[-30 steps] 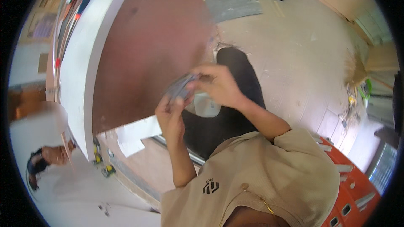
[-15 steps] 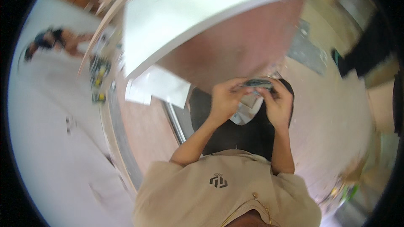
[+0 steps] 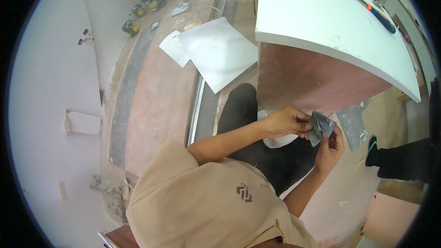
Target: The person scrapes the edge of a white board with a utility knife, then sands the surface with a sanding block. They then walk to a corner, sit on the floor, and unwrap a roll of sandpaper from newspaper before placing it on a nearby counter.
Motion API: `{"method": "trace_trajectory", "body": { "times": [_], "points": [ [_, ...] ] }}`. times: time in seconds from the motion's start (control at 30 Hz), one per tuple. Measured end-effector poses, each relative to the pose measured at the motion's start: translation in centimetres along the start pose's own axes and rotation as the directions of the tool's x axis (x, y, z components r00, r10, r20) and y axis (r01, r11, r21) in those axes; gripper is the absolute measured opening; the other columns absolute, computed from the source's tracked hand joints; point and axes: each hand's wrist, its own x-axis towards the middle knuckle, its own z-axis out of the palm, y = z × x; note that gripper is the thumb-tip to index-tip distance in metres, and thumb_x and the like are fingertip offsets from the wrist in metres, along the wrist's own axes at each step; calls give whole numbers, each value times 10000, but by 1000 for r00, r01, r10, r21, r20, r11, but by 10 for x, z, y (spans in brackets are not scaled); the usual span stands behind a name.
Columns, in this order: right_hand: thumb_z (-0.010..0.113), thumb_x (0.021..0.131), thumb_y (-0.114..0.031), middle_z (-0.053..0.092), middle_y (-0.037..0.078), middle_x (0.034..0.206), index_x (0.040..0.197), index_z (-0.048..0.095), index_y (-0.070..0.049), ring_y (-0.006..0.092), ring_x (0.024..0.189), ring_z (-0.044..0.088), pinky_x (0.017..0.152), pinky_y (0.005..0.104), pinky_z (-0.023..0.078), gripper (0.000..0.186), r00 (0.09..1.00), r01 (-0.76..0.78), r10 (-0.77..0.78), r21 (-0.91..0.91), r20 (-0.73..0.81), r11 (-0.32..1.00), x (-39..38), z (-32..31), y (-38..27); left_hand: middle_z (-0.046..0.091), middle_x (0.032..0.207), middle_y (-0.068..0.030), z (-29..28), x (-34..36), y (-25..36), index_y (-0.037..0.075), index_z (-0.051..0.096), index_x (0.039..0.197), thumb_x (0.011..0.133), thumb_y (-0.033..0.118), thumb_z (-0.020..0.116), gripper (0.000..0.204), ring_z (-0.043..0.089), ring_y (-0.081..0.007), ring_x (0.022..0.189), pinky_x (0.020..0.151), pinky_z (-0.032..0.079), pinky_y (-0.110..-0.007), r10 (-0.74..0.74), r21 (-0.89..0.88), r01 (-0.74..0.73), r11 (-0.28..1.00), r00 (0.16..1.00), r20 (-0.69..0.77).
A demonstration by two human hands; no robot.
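evidently, left hand [image 3: 285,123] and right hand [image 3: 330,150] pinch the creased dark grey sheet [image 3: 325,123]; light, even pressure near its edges should control it best.

- Left forearm [image 3: 227,142] is reaching toward the far right.
- Left hand [image 3: 285,123] is pinching, its fingers [image 3: 299,115] curling.
- Right forearm [image 3: 304,192] is slanting toward the far right.
- Right hand [image 3: 329,151] is also pinching, lying just right of the left.

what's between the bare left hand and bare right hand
In the head view, a thin, bent, dark grey sheet, its material unclear, lies between them; the left hand and the right hand both grip it.
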Motion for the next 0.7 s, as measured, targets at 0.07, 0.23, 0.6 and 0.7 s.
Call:
{"method": "trace_trajectory", "body": {
  "times": [0.07,0.23,0.6,0.7],
  "points": [
    [735,873,55,660,122,1058,1098,671,95,200,946,630,874,320,505,238,1000,3,-7,-130,-30,991,6,6,-6,739,1059,-124,9,-2,13,-85,696,1186,951,96,751,301,709,-161,906,787,591,-299,21,122,-17,992,999,-33],
    [731,814,84,675,115,932,942,713,83,196,903,628,827,299,478,130,1000,-17,16,-284,-3,959,7,0,-6,744,990,-114,17,-4,25,-69,712,1090,893,74,803,260,704,-150,826,762,588,-283,61,296,-27,955,992,-108],
    [775,913,-111,679,119,999,1105,664,46,176,898,632,829,298,497,272,997,12,-6,-75,78,997,9,7,-23,762,977,-106,19,2,30,-38,736,1000,906,48,782,135,711,-143,842,790,568,-276,132,412,-65,909,982,-135],
    [783,864,3,646,68,924,1019,667,18,147,821,644,749,288,519,195,991,76,-40,-283,131,956,9,-6,-13,753,1049,-125,32,-1,36,-54,735,1098,925,39,757,198,714,-163,966,866,566,-282,258,483,-181,856,961,-97]
  ]
}}
